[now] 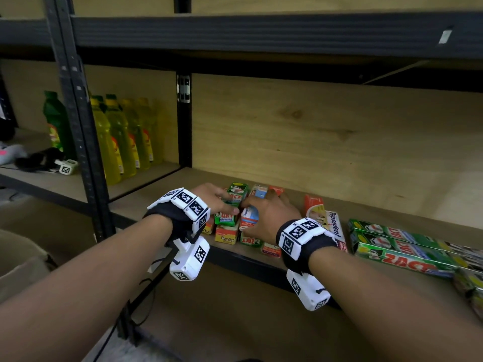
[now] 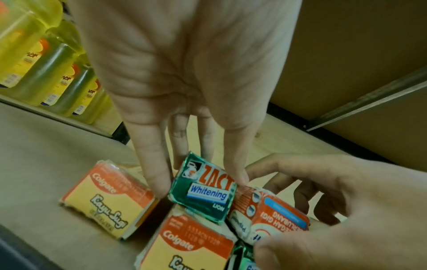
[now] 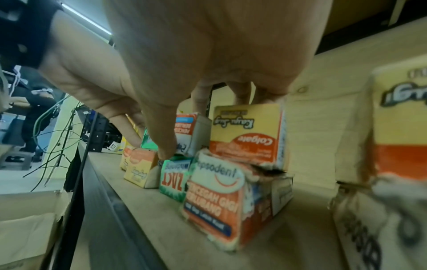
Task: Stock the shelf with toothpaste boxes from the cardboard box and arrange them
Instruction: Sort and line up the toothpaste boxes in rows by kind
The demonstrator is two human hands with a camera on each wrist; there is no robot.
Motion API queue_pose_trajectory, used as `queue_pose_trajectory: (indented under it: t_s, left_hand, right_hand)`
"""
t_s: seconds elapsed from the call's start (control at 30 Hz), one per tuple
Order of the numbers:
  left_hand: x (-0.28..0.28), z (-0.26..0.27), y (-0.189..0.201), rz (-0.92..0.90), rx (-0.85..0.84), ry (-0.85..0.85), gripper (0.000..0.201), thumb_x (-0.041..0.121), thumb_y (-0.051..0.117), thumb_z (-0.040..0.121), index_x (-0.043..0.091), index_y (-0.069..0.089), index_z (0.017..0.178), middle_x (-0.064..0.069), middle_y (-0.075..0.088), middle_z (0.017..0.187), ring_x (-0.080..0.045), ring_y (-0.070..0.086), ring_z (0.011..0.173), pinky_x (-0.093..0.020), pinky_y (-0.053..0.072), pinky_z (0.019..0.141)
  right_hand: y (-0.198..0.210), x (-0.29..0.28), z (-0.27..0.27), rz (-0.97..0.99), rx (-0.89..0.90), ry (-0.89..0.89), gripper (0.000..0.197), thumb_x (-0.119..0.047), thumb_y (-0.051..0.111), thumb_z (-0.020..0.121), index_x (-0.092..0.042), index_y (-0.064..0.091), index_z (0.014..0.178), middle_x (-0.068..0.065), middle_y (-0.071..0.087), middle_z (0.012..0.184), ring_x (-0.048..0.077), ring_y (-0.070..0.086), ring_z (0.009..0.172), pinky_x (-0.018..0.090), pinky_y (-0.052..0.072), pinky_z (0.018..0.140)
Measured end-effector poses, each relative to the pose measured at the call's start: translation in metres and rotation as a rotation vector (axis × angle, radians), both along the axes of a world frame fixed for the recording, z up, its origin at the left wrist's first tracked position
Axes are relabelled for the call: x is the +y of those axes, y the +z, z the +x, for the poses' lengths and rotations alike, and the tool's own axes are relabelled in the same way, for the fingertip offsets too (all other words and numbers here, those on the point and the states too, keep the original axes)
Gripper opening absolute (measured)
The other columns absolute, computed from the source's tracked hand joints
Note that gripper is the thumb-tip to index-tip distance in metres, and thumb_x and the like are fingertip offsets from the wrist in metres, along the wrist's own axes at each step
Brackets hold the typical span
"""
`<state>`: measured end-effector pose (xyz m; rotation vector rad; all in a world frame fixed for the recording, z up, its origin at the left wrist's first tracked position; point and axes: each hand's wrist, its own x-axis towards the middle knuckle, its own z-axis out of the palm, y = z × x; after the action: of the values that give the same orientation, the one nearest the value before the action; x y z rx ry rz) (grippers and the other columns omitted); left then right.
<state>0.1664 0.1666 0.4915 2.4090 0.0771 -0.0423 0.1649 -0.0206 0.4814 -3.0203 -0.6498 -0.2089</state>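
Small toothpaste boxes lie stacked in two layers near the front of the wooden shelf (image 1: 366,205). My left hand (image 1: 224,202) grips the green Zact Whitening box (image 2: 205,193) on the upper layer, with fingers down both of its sides. Right beside it, my right hand (image 1: 257,207) grips the white-and-orange Pepsodent box (image 1: 249,218), thumb at its front and fingers curled over the back. In the right wrist view those fingers also reach onto a yellow Colgate box (image 3: 247,131). Below sit Colgate (image 1: 226,234), Zact (image 3: 173,179) and Pepsodent (image 3: 215,199) boxes.
Long Pepsodent (image 1: 335,228) and green Zact boxes (image 1: 405,246) lie flat to the right. Yellow bottles (image 1: 122,139) stand in the left bay behind a black upright (image 1: 86,152). The cardboard box (image 1: 21,262) is low on the left. The upper shelf beam (image 1: 261,32) hangs overhead.
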Motion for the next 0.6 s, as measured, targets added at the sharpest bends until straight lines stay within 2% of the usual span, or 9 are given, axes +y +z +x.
queue_pose_trajectory:
  t_s: [0.1,0.23,0.33,0.43,0.5,0.57,0.6]
  left_hand:
    - [0.0,-0.001,-0.001,-0.051,0.003,0.015,0.06,0.041,0.083,0.074,0.027,0.063,0.129,0.003,0.061,0.119,-0.019,0.066,0.1,-0.039,0.057,0.09]
    - [-0.001,-0.003,-0.003,-0.028,-0.015,0.023,0.063,0.043,0.083,0.073,0.027,0.063,0.13,0.002,0.058,0.136,-0.02,0.063,0.112,-0.038,0.051,0.1]
    - [-0.005,-0.006,0.001,0.059,-0.018,0.015,0.064,0.045,0.08,0.076,0.026,0.06,0.134,0.001,0.05,0.145,-0.021,0.057,0.122,-0.039,0.047,0.104]
    - [-0.009,-0.007,0.004,0.103,-0.017,0.011,0.063,0.044,0.079,0.077,0.024,0.06,0.135,0.001,0.046,0.149,-0.022,0.053,0.126,-0.04,0.046,0.105]
    - [-0.012,-0.008,0.006,0.138,-0.012,0.01,0.065,0.044,0.078,0.078,0.022,0.058,0.136,-0.001,0.049,0.147,-0.023,0.055,0.124,-0.038,0.047,0.103]
    - [-0.015,-0.01,0.009,0.171,-0.015,0.015,0.064,0.044,0.077,0.079,0.022,0.058,0.136,-0.001,0.053,0.143,-0.023,0.058,0.119,-0.034,0.049,0.099]
    - [-0.017,-0.012,0.01,0.189,-0.024,0.021,0.063,0.044,0.077,0.08,0.022,0.059,0.135,-0.001,0.054,0.142,-0.024,0.06,0.116,-0.031,0.05,0.095]
  right_hand:
    - [0.004,0.0,-0.001,0.041,-0.016,0.004,0.056,-0.052,0.069,0.074,-0.048,0.048,0.125,0.005,0.053,0.127,0.03,0.051,0.117,0.043,0.055,0.088]
    - [0.011,-0.005,-0.003,0.202,0.038,-0.016,0.055,-0.058,0.068,0.066,-0.04,0.046,0.113,0.001,0.064,0.104,0.023,0.065,0.089,0.039,0.061,0.072]
    - [0.023,-0.017,-0.004,0.382,0.034,-0.092,0.048,-0.055,0.068,0.073,-0.032,0.044,0.106,-0.005,0.06,0.09,0.017,0.065,0.078,0.032,0.059,0.066]
    - [0.033,-0.029,-0.003,0.547,0.062,-0.177,0.047,-0.056,0.066,0.077,-0.025,0.047,0.107,-0.003,0.06,0.087,0.014,0.061,0.072,0.025,0.049,0.057]
    - [0.034,-0.035,-0.003,0.66,0.122,-0.188,0.04,-0.055,0.065,0.078,-0.034,0.052,0.109,-0.007,0.062,0.087,0.013,0.063,0.07,0.023,0.051,0.057]
    - [0.034,-0.041,-0.002,0.801,0.201,-0.167,0.029,-0.05,0.065,0.079,-0.044,0.06,0.106,-0.011,0.068,0.093,0.015,0.07,0.074,0.031,0.061,0.068]
    - [0.035,-0.044,-0.003,0.884,0.227,-0.166,0.022,-0.046,0.065,0.081,-0.044,0.065,0.103,-0.011,0.07,0.096,0.018,0.073,0.076,0.037,0.063,0.073]
